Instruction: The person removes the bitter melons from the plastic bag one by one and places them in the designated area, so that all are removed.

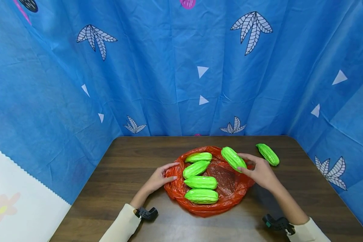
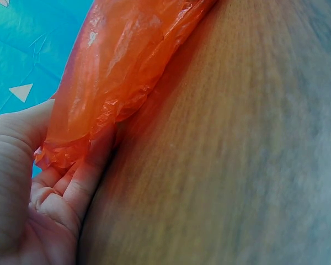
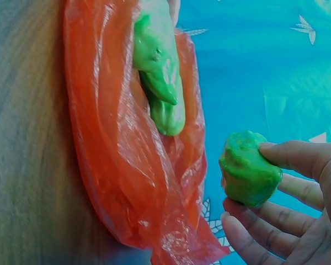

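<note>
A red plastic bag (image 1: pixel 205 209) lies spread on the table with its mouth wide, and several bright green bitter melons (image 1: pixel 201 182) sit in a column in its left part. My left hand (image 1: pixel 159 177) pinches the bag's left rim between thumb and fingers; the left wrist view shows the crumpled film (image 2: pixel 116 66) between them. Above the bag's right side, my right hand (image 1: pixel 259 170) holds another bitter melon (image 1: pixel 233 158) by its near end. In the right wrist view, thumb and fingers grasp that melon (image 3: pixel 250 170), end-on to the camera and apart from the bag.
One more bitter melon (image 1: pixel 268 154) lies on the brown wooden table (image 1: pixel 133 154) at the back right, beyond my right hand. A blue patterned curtain (image 1: pixel 187 84) hangs behind the table and along its sides. A white cloth (image 1: pixel 18 188) is at the far left.
</note>
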Demonstrator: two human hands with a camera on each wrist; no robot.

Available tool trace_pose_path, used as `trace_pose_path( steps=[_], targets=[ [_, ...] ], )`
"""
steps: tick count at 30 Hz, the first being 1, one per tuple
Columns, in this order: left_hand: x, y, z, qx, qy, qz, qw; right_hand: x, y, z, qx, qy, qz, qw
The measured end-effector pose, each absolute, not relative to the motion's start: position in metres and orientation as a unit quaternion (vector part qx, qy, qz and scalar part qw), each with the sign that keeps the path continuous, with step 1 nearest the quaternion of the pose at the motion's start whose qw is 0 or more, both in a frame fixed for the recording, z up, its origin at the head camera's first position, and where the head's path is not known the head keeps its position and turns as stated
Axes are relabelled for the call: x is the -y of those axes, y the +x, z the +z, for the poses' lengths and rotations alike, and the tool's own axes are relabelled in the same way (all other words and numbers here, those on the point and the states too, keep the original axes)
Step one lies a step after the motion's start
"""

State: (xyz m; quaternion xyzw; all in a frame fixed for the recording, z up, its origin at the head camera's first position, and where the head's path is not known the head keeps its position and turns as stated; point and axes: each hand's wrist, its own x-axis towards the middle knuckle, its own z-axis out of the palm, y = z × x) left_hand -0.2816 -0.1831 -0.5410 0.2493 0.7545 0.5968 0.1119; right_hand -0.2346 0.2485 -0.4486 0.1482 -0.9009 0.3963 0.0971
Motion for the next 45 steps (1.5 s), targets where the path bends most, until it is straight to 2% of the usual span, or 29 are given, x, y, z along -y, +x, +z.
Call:
trace_pose_path(
  steps=[8,15,25,45],
  targets=[
    [0.183,-0.282,-0.540,-0.753,0.252,0.597,0.115,-0.256,-0.235,-0.443,0.892,0.136,0.423,0.085],
    [0.183,-0.281,-0.538,-0.748,0.253,0.603,0.115,-0.266,-0.238,-0.445,0.895,0.136,0.410,0.110],
    [0.183,-0.282,-0.540,-0.729,0.252,0.623,0.130,-0.278,-0.242,-0.444,0.902,0.122,0.396,0.123],
    [0.183,-0.282,-0.539,-0.744,0.251,0.608,0.121,-0.311,-0.242,-0.438,0.905,0.077,0.392,0.143]
  ],
)
